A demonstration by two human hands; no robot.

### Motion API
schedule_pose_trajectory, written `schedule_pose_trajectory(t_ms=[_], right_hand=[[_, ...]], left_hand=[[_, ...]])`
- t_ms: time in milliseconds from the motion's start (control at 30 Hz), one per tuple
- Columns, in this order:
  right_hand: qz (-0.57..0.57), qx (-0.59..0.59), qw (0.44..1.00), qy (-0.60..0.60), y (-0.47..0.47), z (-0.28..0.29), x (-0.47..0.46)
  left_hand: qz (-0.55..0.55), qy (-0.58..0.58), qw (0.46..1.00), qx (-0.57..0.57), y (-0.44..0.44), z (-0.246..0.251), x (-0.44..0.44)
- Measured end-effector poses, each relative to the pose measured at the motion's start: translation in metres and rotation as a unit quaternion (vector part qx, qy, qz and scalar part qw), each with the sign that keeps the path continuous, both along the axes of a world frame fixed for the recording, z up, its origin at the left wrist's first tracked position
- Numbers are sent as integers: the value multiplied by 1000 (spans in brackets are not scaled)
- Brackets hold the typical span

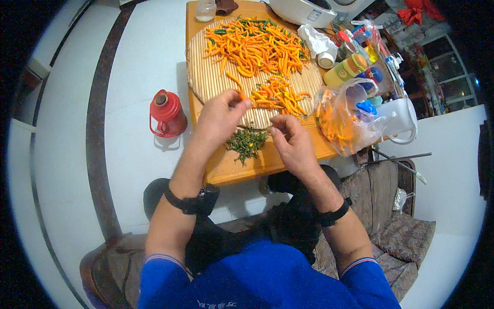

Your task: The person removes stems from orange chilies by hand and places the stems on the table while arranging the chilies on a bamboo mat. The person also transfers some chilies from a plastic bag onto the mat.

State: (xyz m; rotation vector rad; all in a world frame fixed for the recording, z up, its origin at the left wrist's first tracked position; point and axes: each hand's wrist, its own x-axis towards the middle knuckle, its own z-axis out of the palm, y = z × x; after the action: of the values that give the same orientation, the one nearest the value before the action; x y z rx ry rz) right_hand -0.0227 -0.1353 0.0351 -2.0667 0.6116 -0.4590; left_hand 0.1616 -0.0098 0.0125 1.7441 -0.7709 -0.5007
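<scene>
My left hand (pixel 225 112) is at the near left edge of a round slatted mat (pixel 204 83), its thumb and fingertips closed on an orange chili pepper (pixel 242 94). My right hand (pixel 291 141) is over the mat's near edge with thumb and forefinger close together; whether a small stem is between them cannot be told. Between the hands, on the wooden table (pixel 227 174), lies a heap of green chili stems (pixel 247 145). A smaller pile of orange peppers (pixel 279 96) sits just beyond my hands, and a larger pile (pixel 254 46) with some green ones covers the mat's far part.
A clear plastic bag of orange peppers (pixel 337 123) lies at the table's right edge, beside a white pitcher (pixel 397 119). Bottles, including a green one (pixel 344 70), crowd behind it. A glass jar (pixel 205 11) stands far left. A red thermos flask (pixel 168 114) stands left of the table.
</scene>
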Motion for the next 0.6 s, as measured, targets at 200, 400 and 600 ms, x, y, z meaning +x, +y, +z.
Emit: schedule_pose_trajectory(t_ms=[200,400,600], right_hand=[[2,28,999,33,-1,9,35],[17,-233,971,54,-16,16,50],[-112,-165,980,19,-106,36,107]], left_hand=[[-50,-138,988,48,-4,8,-31],[-46,-143,984,91,-3,6,-27],[-4,-95,993,73,-2,9,-20]])
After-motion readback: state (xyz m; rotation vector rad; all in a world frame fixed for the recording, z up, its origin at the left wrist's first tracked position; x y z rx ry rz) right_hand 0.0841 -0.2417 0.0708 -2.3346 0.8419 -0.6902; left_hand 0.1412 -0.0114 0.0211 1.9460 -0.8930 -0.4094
